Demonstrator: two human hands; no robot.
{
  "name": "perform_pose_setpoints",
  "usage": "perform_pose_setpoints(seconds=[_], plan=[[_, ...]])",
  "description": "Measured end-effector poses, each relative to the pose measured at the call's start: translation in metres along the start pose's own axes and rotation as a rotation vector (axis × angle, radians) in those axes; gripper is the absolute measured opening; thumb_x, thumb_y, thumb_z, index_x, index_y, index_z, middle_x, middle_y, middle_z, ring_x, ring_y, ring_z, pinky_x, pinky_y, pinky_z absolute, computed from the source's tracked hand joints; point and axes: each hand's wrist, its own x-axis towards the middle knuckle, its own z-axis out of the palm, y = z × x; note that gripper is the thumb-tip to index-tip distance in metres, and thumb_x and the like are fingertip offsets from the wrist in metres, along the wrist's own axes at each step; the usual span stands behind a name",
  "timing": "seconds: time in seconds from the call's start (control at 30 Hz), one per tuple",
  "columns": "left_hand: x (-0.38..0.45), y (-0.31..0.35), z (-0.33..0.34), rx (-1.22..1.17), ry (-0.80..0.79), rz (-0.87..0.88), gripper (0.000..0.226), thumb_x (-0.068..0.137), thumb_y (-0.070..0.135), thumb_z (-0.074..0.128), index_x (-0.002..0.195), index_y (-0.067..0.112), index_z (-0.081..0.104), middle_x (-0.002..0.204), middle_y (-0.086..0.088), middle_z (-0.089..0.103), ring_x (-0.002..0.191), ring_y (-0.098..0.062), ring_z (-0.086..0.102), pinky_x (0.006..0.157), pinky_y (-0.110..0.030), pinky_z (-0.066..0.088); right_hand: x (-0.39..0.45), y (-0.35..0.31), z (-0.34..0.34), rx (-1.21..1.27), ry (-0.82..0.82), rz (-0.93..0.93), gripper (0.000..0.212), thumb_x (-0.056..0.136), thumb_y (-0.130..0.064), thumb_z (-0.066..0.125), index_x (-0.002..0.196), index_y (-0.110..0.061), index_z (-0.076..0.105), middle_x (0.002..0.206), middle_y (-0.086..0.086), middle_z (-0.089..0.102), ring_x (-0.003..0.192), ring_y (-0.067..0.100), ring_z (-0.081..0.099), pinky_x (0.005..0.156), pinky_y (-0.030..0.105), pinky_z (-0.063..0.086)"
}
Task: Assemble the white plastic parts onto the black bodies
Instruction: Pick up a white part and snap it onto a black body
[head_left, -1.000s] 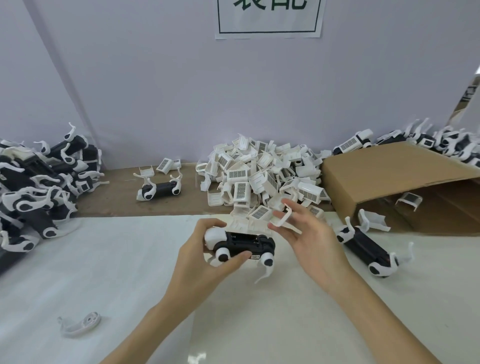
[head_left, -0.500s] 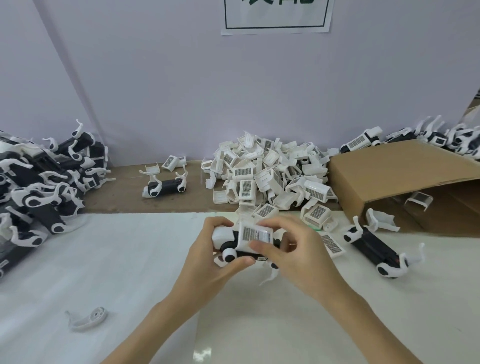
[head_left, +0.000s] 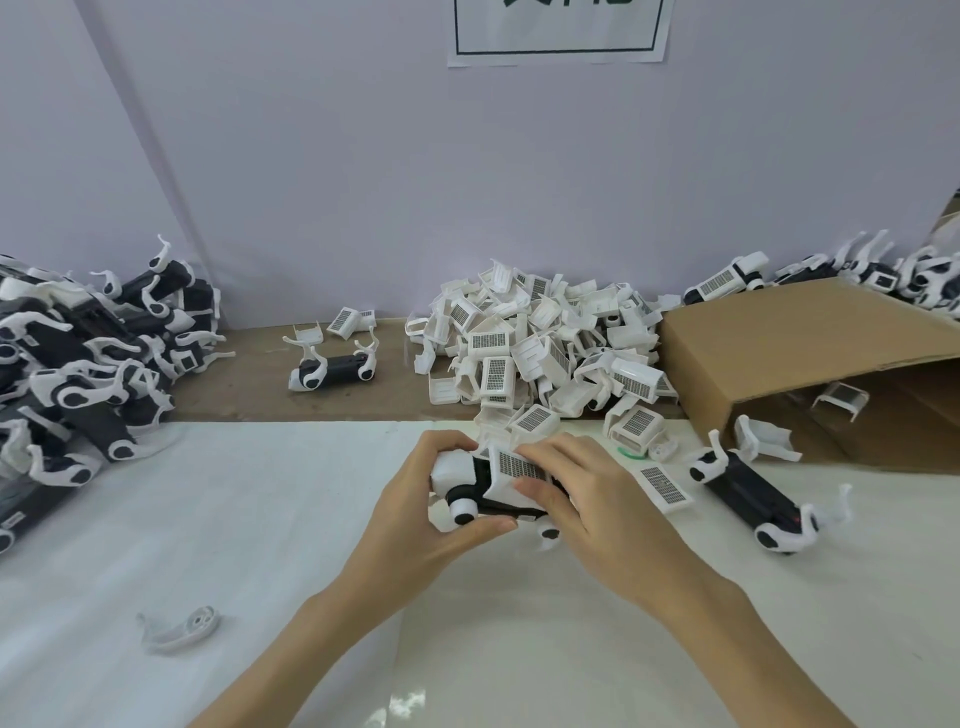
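A white tabletop (head_left: 208, 519) stands against a pale wall. Above its centre, the left hand (head_left: 415, 514) grips the head end of a black body (head_left: 485, 491), fingers curled round it. The right hand (head_left: 587, 499) presses a white grille cover (head_left: 514, 473) onto that body, thumb and fingers pinching it. A pile of white covers (head_left: 540, 348) lies just behind the hands; a cardboard box (head_left: 789, 353) sits at right.

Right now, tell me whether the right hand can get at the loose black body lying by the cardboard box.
Probably yes: the black body lies uncovered on the table beside the right hand, but that hand first has to release the white cover.
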Motion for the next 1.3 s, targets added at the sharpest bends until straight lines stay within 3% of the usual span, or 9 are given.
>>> perform_pose_setpoints(seconds=[0.2, 0.27, 0.4, 0.57, 0.77, 0.9, 1.0, 1.3], plan=[[-0.002, -0.005, 0.002, 0.03, -0.015, 0.032, 0.06, 0.076, 0.059, 0.085, 0.123, 0.047, 0.051, 0.117, 0.014, 0.065, 0.107, -0.018, 0.064, 0.085, -0.022, 0.053, -0.002, 0.011, 0.001, 0.152, -0.044, 0.021, 0.047, 0.097, -0.063, 0.051, 0.127, -0.03, 0.067, 0.118, -0.022, 0.06, 0.119, 0.002, 0.053, 0.102, 0.023, 0.043], [-0.002, -0.008, 0.0, 0.042, -0.037, 0.043, 0.059, 0.078, 0.059, 0.085, 0.124, 0.047, 0.05, 0.117, 0.014, 0.065, 0.107, -0.018, 0.065, 0.086, -0.027, 0.054, -0.001, 0.015, 0.002, 0.284, -0.114, 0.072, 0.031, 0.098, -0.057, 0.062, 0.122, -0.038, 0.065, 0.115, -0.02, 0.067, 0.115, 0.003, 0.06, 0.097, 0.023, 0.048], [0.001, -0.009, -0.002, 0.127, -0.062, 0.054, 0.064, 0.078, 0.075, 0.078, 0.128, 0.05, 0.048, 0.125, 0.022, 0.06, 0.12, -0.012, 0.059, 0.095, -0.027, 0.051, -0.001, 0.019, -0.002, 0.434, -0.219, 0.13, 0.035, 0.092, -0.055, 0.073, 0.123, -0.042, 0.064, 0.116, -0.016, 0.073, 0.11, 0.006, 0.067, 0.095, 0.026, 0.053], [0.006, -0.012, -0.009, 0.182, -0.058, 0.054, 0.067, 0.078, 0.069, 0.075, 0.134, 0.054, 0.043, 0.133, 0.034, 0.051, 0.133, -0.007, 0.05, 0.103, -0.012, 0.038, -0.001, 0.008, 0.007, 0.327, -0.119, 0.042, 0.03, 0.102, -0.054, 0.058, 0.132, -0.051, 0.059, 0.126, -0.027, 0.064, 0.122, -0.003, 0.055, 0.1, 0.016, 0.043], [0.006, -0.014, -0.012, 0.181, -0.104, 0.022, 0.06, 0.078, 0.07, 0.076, 0.128, 0.059, 0.044, 0.126, 0.021, 0.061, 0.121, -0.011, 0.058, 0.1, -0.034, 0.05, -0.001, 0.008, 0.015, 0.373, -0.138, 0.088, 0.027, 0.11, -0.041, 0.046, 0.13, -0.04, 0.065, 0.116, -0.021, 0.063, 0.114, 0.0, 0.055, 0.098, 0.02, 0.041], [0.006, -0.012, -0.014, 0.178, -0.112, 0.038, 0.062, 0.078, 0.074, 0.076, 0.13, 0.057, 0.046, 0.127, 0.02, 0.062, 0.122, -0.012, 0.059, 0.1, -0.036, 0.05, 0.0, 0.01, 0.011, 0.562, -0.164, 0.127, 0.025, 0.11, -0.037, 0.051, 0.121, -0.038, 0.073, 0.106, -0.008, 0.069, 0.093, 0.003, 0.062, 0.082, 0.018, 0.046], [0.005, -0.011, -0.014, 0.155, -0.13, 0.034, 0.065, 0.077, 0.08, 0.073, 0.131, 0.054, 0.046, 0.126, 0.018, 0.062, 0.121, -0.013, 0.06, 0.098, -0.036, 0.051, 0.0, 0.013, 0.008, 0.535, -0.162, 0.106, 0.029, 0.11, -0.035, 0.05, 0.128, -0.038, 0.072, 0.113, -0.008, 0.073, 0.097, 0.008, 0.064, 0.085, 0.023, 0.048], [0.007, -0.015, -0.017, 0.131, -0.121, 0.003, 0.062, 0.077, 0.066, 0.081, 0.127, 0.051, 0.048, 0.125, 0.019, 0.064, 0.114, -0.012, 0.064, 0.091, -0.027, 0.05, -0.004, 0.005, 0.023, 0.485, 0.031, 0.048, 0.031, 0.108, -0.038, 0.052, 0.136, -0.04, 0.067, 0.103, -0.02, 0.073, 0.098, 0.006, 0.068, 0.083, 0.015, 0.048]])
